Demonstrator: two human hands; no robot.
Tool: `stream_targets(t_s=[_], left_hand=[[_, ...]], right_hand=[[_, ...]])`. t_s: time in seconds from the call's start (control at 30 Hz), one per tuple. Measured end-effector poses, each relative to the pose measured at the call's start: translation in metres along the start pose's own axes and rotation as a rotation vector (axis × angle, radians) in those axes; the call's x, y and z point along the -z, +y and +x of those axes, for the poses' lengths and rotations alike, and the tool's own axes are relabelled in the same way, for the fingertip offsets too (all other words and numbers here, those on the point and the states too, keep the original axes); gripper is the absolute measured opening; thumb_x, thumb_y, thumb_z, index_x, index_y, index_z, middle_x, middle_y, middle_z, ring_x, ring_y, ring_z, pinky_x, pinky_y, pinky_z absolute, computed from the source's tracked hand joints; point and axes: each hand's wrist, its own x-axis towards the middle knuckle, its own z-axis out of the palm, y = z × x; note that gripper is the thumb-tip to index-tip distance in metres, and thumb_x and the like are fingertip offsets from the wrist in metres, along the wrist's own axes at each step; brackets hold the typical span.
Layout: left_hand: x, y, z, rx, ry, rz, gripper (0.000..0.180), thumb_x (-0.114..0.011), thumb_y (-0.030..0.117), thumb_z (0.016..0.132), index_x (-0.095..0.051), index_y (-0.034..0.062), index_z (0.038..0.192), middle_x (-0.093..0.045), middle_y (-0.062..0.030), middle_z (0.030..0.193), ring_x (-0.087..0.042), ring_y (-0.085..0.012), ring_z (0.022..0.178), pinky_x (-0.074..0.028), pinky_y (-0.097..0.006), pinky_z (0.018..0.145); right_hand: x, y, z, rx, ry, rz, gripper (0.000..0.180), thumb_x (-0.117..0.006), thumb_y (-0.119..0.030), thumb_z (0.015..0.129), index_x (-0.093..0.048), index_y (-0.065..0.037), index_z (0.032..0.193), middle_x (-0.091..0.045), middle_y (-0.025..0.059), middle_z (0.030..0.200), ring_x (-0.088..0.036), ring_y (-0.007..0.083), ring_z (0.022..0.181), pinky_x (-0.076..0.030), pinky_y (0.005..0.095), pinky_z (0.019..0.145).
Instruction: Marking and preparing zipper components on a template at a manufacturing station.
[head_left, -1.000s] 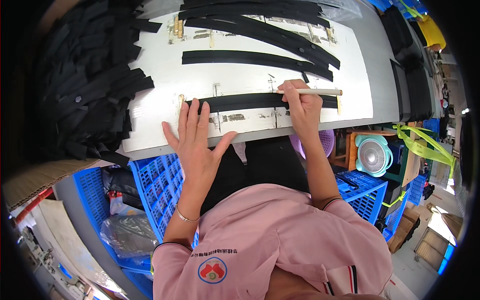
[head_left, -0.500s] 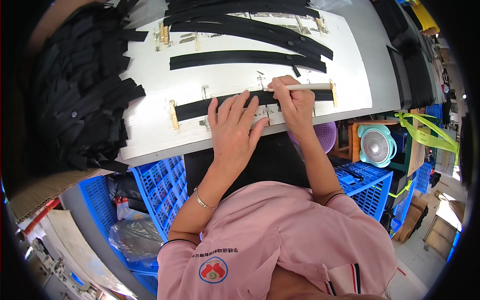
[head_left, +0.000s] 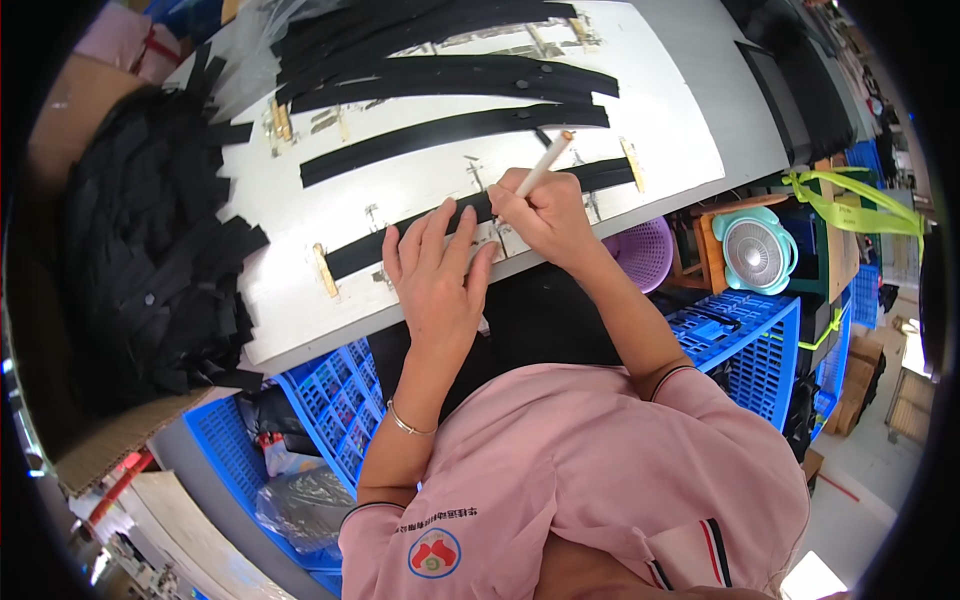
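Here, we saw the strip (head_left: 362, 252), black and narrow, lying along the near edge of the board (head_left: 690, 130), with a yellowish tab (head_left: 325, 270) at its left end and a second tab (head_left: 633, 165) at its right end. Our left hand (head_left: 435, 285) lay spread and grasped nothing; its fingertips rested on the strip left of the middle, and its wrist wore a bracelet (head_left: 408, 420). Our right hand (head_left: 545, 212), just beside it, gripped the pen (head_left: 548, 162), which leaned with its upper end toward the board's far right corner. The lower tip was by the strip, but we could not tell whether it touched.

Toward the board's far edge we had more black strips (head_left: 450, 140), some overlapping. Past its left edge, a black pile (head_left: 150, 230) filled the carton (head_left: 110, 450). Below the table's (head_left: 760, 155) near edge we saw a purple basket (head_left: 645, 255) and a fan (head_left: 757, 250).
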Motion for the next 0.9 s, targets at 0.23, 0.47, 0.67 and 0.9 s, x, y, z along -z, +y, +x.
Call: stream_targets(t_s=[0.23, 0.47, 0.67, 0.9], left_hand=[[0.004, 0.003, 0.000, 0.020, -0.020, 0.013, 0.038, -0.078, 0.021, 0.089, -0.074, 0.0092, 0.124, -0.065, -0.0086, 0.134, -0.056, -0.0292, 0.125, -0.029, -0.052, 0.118], [-0.020, 0.032, 0.029, -0.056, 0.054, -0.179, 0.025, -0.078, 0.016, 0.087, -0.075, 0.0044, 0.108, -0.068, -0.0081, 0.121, -0.060, -0.0282, 0.114, -0.035, -0.053, 0.113], [-0.068, 0.056, 0.064, -0.138, 0.047, -0.282, 0.014, -0.077, 0.009, 0.085, -0.075, 0.0028, 0.097, -0.068, -0.0067, 0.108, -0.061, -0.0278, 0.105, -0.042, -0.046, 0.103], [-0.078, 0.058, 0.062, -0.105, 0.058, -0.276, 0.012, -0.079, 0.006, 0.080, -0.076, 0.0034, 0.091, -0.069, -0.0050, 0.105, -0.060, -0.0278, 0.103, -0.044, -0.042, 0.097]], right_hand=[[0.065, 0.020, -0.010, -0.122, 0.343, 0.163, 0.022, -0.059, -0.009, 0.100, -0.070, 0.001, 0.084, -0.068, 0.0022, 0.082, -0.054, 0.0068, 0.069, -0.043, 0.0228, 0.063], [0.072, 0.039, -0.007, -0.087, 0.359, 0.072, 0.025, -0.062, -0.015, 0.103, -0.071, 0.002, 0.087, -0.061, 0.0000, 0.069, -0.050, 0.0043, 0.063, -0.040, 0.0230, 0.057], [0.069, 0.044, -0.009, -0.096, 0.351, 0.109, 0.022, -0.064, -0.014, 0.102, -0.071, 0.003, 0.089, -0.061, 0.0012, 0.069, -0.049, 0.0054, 0.062, -0.040, 0.0242, 0.055], [0.071, 0.036, -0.012, -0.127, 0.356, 0.056, 0.023, -0.063, -0.013, 0.102, -0.071, 0.003, 0.087, -0.064, 0.0032, 0.075, -0.055, 0.0073, 0.068, -0.044, 0.0235, 0.061]])
